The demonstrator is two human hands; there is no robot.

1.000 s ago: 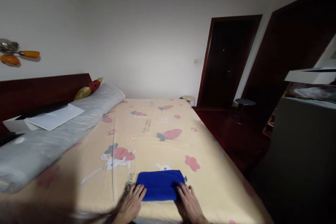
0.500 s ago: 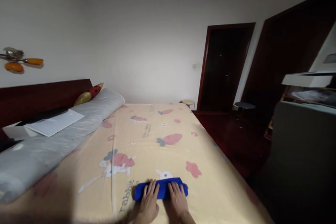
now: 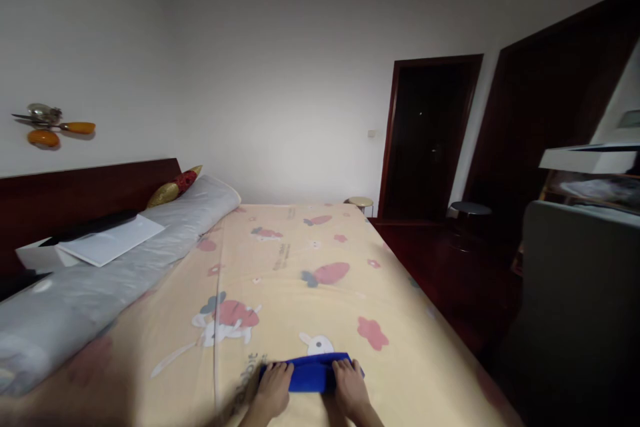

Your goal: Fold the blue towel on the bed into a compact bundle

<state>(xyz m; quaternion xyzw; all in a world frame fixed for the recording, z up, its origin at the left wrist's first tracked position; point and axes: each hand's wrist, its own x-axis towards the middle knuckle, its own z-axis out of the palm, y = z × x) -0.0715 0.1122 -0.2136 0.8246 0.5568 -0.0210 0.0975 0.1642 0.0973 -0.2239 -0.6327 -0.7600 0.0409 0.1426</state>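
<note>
Both hands, left hand (image 3: pixel 273 388) and right hand (image 3: pixel 350 388), press a folded blue cloth (image 3: pixel 311 373) on the bed (image 3: pixel 300 280).

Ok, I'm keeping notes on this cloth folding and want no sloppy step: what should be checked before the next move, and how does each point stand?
1. Left hand on the blue cloth: ok, fingers rest on its left end.
2. Right hand on the cloth: ok, on its right end.
3. Cloth flat on the bed sheet: ok, a narrow folded band.
4. Edges aligned: cannot tell, hands cover both ends.
5. Sheet beyond the cloth: ok, only printed pattern there.
</note>
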